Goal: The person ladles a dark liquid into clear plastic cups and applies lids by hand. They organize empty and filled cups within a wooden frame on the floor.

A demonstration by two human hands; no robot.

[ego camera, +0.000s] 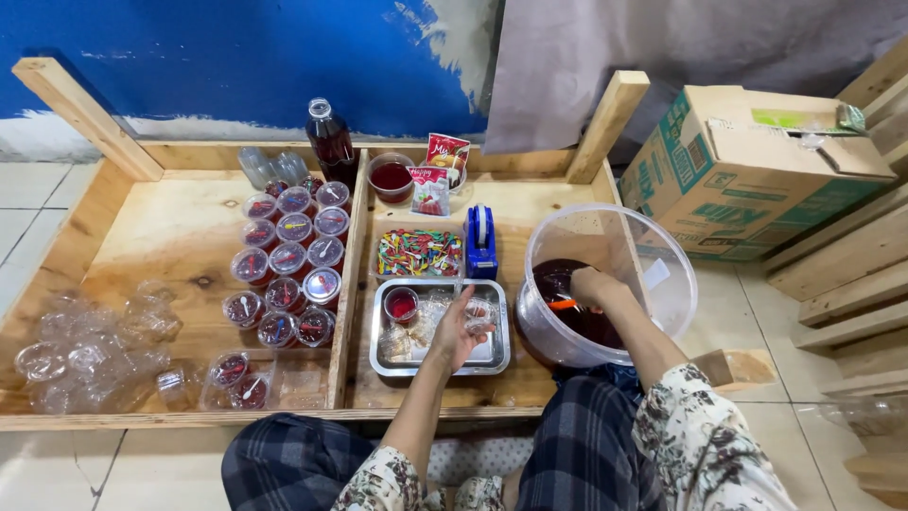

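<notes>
My right hand (591,287) reaches down inside a large clear plastic tub (653,241) that holds dark red liquid (553,276), and it grips an orange-handled scoop (562,304). Over a metal tray (380,352) hovers my left hand (456,331), its fingers around a small clear plastic cup (479,312). A small cup of red liquid (402,305) and crumpled clear wrappers lie in the tray.
Several lidded cups of red drink (288,260) stand in the wooden frame's left section, with loose empty cups (85,345) further left. A bottle (330,144), red bowl (391,177), sachets (430,192), coloured straws (418,252) and blue tape dispenser (480,241) sit behind the tray. A cardboard box (747,170) stands right.
</notes>
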